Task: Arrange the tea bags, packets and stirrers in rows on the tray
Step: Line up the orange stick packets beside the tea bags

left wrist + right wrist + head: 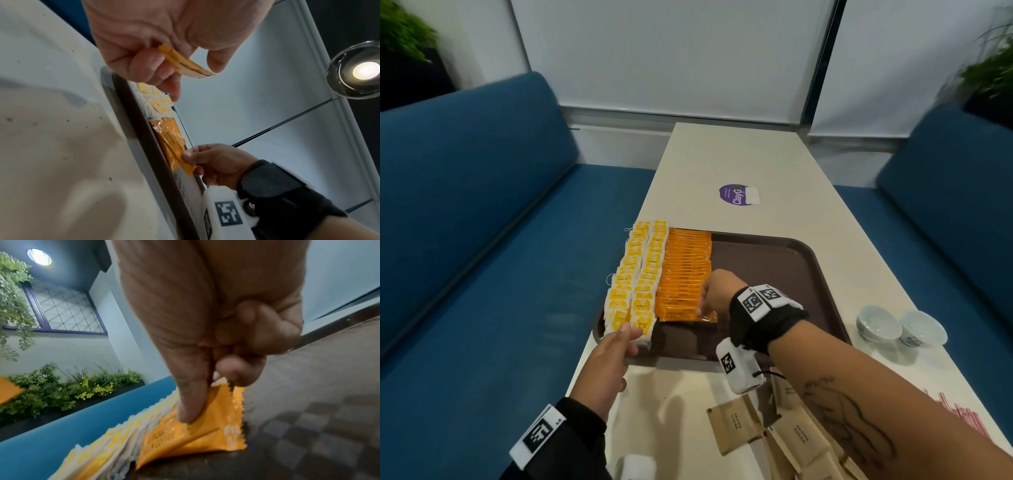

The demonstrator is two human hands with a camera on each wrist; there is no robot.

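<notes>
Tray (822, 274), tabletop (722, 157): 2 tea-bag rows (635, 274) far left, 1 orange packet row (685, 270) beside.
Right hand (717, 291) pinches nearest packet (197, 433), placing.
Left hand (164, 40) holds spare packets (185, 62).
Handling: light, slippery film; pinch crimped ends.

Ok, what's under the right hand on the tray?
The right hand pinches the nearest orange packet of that row on the brown tray. The hand covers whatever lies beneath that end.

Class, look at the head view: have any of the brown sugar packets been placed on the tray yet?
No: the brown sugar packets all lie on the table in front of the tray, which holds only yellow and orange items.
</notes>
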